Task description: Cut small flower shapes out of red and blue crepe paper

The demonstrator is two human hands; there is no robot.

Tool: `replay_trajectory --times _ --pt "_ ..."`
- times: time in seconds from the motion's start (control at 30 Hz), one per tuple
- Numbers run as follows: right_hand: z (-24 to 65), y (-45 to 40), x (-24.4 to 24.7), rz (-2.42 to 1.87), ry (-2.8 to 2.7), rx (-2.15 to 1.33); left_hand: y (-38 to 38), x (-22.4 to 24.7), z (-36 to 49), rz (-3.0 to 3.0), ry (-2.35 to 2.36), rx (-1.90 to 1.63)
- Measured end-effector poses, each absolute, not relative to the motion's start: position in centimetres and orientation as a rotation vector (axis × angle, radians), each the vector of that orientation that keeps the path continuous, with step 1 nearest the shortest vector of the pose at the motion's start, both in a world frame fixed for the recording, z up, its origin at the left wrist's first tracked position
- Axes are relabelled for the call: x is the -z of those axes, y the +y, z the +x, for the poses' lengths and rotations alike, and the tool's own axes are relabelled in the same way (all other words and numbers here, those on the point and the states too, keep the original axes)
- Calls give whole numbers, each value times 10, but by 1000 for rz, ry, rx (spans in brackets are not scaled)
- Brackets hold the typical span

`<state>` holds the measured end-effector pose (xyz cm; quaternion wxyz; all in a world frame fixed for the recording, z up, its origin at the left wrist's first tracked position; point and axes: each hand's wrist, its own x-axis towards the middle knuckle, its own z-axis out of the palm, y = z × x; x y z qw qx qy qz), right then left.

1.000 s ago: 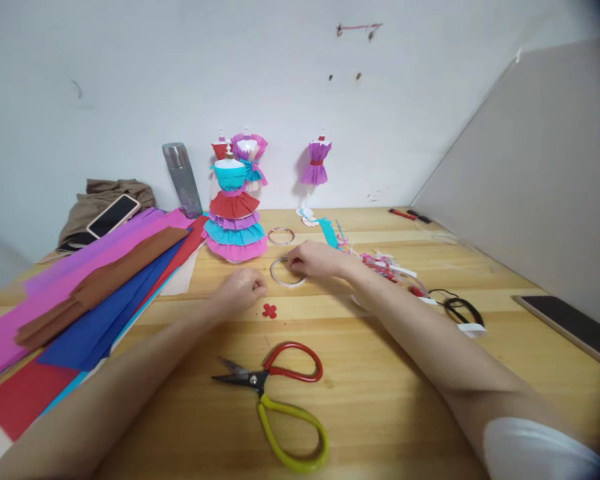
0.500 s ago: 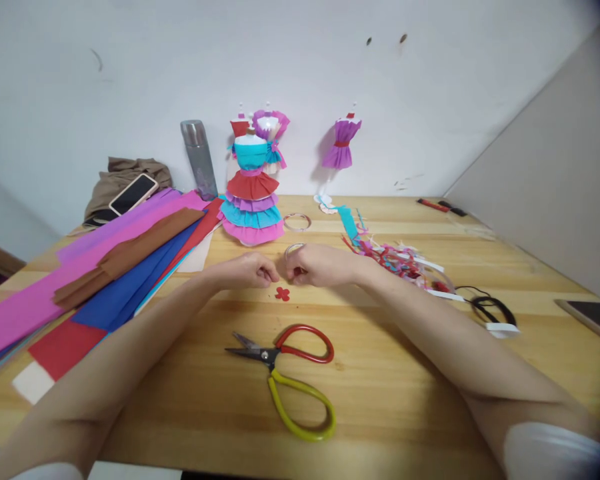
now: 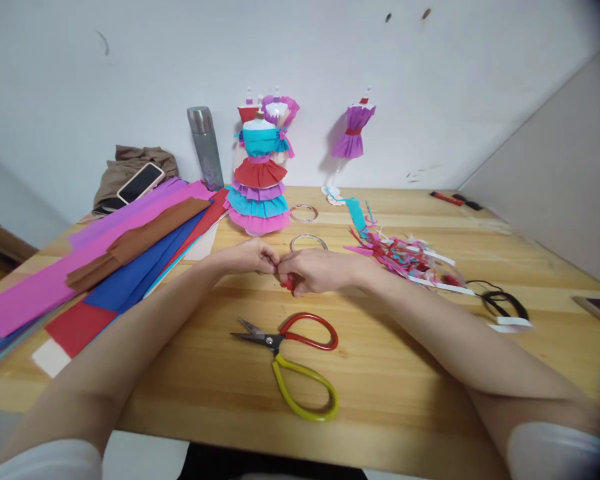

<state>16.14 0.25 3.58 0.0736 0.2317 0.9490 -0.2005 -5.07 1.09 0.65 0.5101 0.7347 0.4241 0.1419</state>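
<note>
My left hand (image 3: 254,256) is closed in a pinch at the middle of the table; whatever its fingertips hold is too small to make out. Right beside it, fingertips almost touching, is my right hand (image 3: 316,269), its fingers curled together. Under those right fingers shows a bit of the small red paper flower (image 3: 289,285), mostly covered; I cannot tell whether it is gripped. Nearer to me lie scissors (image 3: 275,343), blades parted, with one red and one yellow handle. Just beyond my right hand is a tape roll (image 3: 309,241).
Coloured crepe paper strips (image 3: 145,250), a phone (image 3: 141,183) and a flask (image 3: 205,148) are on the left. Paper-dressed mannequins (image 3: 260,173) stand at the back. Paper scraps (image 3: 397,257) and a black cord (image 3: 505,303) lie to the right.
My right hand has moved over the red paper flower, which lay uncovered before. Both hands have come together. The whole view has shifted slightly.
</note>
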Motion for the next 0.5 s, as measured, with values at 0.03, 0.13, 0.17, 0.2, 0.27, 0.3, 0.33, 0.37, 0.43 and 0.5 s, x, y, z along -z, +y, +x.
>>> replay_trajectory --times 0.03,0.13,0.17,0.2,0.27,0.3,0.33,0.37,0.43,0.5 --pt "161 3 -35 691 2852 607 11 -6 -51 1767 1019 -342" --pt "161 4 -33 670 2875 610 12 -4 -51 1776 1010 -347" --pt "161 4 -33 665 2886 612 12 -4 -51 1782 1007 -349" --pt "161 4 -31 662 2896 611 12 -4 -51 1788 1005 -351" --pt "161 5 -29 660 2906 607 12 -3 -51 1797 1002 -352" --pt "161 5 -28 660 2906 602 12 -2 -52 1798 1002 -350" --pt "161 6 -27 660 2903 597 13 -2 -52 1798 1003 -349" --pt "160 6 -26 661 2902 593 13 -1 -52 1798 1004 -347" --pt "160 6 -24 658 2911 588 14 0 -52 1797 1005 -345" --pt "160 6 -23 652 2927 593 14 0 -52 1802 1000 -350"
